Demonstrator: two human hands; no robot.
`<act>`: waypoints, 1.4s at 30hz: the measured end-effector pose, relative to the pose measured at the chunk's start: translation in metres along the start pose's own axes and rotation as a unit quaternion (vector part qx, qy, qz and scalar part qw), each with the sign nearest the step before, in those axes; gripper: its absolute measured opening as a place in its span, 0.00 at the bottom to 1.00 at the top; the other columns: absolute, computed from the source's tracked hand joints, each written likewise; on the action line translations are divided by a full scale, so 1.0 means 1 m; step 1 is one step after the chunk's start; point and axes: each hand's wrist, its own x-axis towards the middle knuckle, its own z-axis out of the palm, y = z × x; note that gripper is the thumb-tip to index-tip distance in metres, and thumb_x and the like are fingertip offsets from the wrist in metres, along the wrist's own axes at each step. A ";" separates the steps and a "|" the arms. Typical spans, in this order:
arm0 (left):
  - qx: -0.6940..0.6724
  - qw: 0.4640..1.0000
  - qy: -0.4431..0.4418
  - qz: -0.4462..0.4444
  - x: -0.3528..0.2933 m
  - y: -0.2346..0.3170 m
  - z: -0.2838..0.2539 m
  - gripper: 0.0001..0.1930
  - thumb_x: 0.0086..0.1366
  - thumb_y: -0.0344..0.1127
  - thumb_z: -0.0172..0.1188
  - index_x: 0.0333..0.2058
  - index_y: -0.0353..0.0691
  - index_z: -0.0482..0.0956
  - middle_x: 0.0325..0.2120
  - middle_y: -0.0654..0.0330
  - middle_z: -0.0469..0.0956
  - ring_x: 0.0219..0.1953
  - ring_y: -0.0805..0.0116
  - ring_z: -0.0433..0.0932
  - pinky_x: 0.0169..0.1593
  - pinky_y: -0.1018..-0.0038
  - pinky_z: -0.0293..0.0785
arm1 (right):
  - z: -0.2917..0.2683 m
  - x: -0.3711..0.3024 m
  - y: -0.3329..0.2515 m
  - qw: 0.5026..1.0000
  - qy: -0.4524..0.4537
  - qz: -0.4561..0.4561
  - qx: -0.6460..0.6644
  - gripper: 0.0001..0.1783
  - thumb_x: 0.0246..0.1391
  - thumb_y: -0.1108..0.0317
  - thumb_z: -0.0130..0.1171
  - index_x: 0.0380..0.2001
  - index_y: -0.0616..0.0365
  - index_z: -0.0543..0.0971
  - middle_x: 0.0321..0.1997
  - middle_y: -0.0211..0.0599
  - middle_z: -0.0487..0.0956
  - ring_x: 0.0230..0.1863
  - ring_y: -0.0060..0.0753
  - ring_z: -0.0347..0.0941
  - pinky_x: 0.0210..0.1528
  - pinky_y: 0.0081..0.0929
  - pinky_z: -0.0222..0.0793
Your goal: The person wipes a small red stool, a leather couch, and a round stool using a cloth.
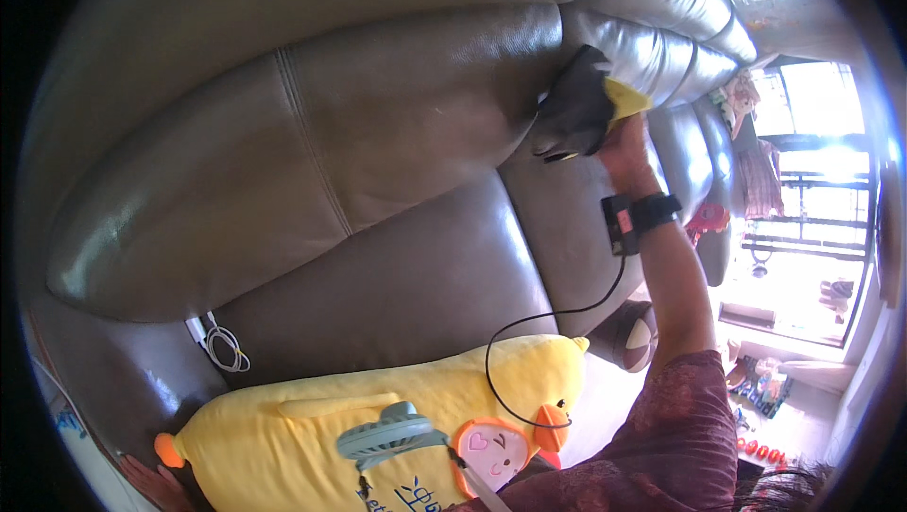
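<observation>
My right hand (625, 148) reaches up to the far right, closed on a dark grey and yellow cloth (578, 108). The cloth bunches against the backrest of a brown leather sofa (406, 125), and its folds hide part of my fingers. My left hand (156, 484) lies at the lower left beside the end of a yellow duck plush pillow (312, 413); its visible fingers are stretched out, and nothing shows in them. A small black box (622, 225) is strapped to my right wrist, with a thin black cable trailing down over the pillow.
A grey-green neck-worn fan (392, 436) hangs in front of the pillow. On the seat at left lies a coiled white cable (227, 347) with a plug. A dark round object (625, 334) sits near my right forearm. A bright barred window (814, 191) stands at right.
</observation>
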 end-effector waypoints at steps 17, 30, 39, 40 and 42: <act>-0.046 0.999 0.015 0.021 0.009 0.008 -0.014 0.32 0.62 0.35 0.47 0.61 0.32 0.46 0.62 0.45 0.47 0.65 0.49 0.45 0.65 0.57 0.44 | 0.060 0.057 0.018 0.814 0.186 -0.094 -0.542 0.25 0.56 0.56 0.47 0.52 0.60 0.65 0.56 0.53 0.63 0.55 0.51 0.61 0.57 0.42 0.55; -0.043 0.998 0.017 0.031 0.012 0.009 -0.020 0.31 0.63 0.37 0.44 0.61 0.32 0.46 0.62 0.45 0.45 0.65 0.50 0.45 0.65 0.57 0.43 | 0.227 -0.133 0.270 0.740 -0.295 -0.231 -0.559 0.22 0.54 0.54 0.45 0.50 0.51 0.69 0.53 0.41 0.67 0.56 0.43 0.60 0.56 0.44 0.54; -0.053 0.998 0.007 0.012 0.009 0.011 -0.016 0.30 0.63 0.36 0.44 0.61 0.32 0.47 0.62 0.46 0.47 0.64 0.50 0.47 0.65 0.58 0.45 | 0.271 -0.087 0.285 0.415 -0.332 -0.602 -0.596 0.24 0.46 0.53 0.52 0.50 0.30 0.71 0.56 0.14 0.66 0.51 0.24 0.65 0.50 0.49 0.55; -0.044 0.999 0.000 0.004 0.006 0.010 -0.020 0.30 0.64 0.36 0.44 0.61 0.32 0.47 0.62 0.47 0.47 0.64 0.51 0.46 0.65 0.59 0.45 | 0.254 -0.084 0.243 0.454 -0.384 -0.407 -0.694 0.25 0.44 0.51 0.54 0.50 0.28 0.71 0.53 0.15 0.69 0.52 0.23 0.65 0.50 0.46 0.54; -0.015 1.000 -0.003 -0.001 0.010 0.017 -0.031 0.29 0.64 0.36 0.43 0.61 0.32 0.47 0.62 0.47 0.47 0.64 0.52 0.46 0.65 0.60 0.45 | 0.212 -0.063 0.179 0.492 -0.285 -0.222 -0.792 0.27 0.39 0.58 0.59 0.48 0.29 0.73 0.45 0.20 0.75 0.49 0.26 0.66 0.48 0.45 0.53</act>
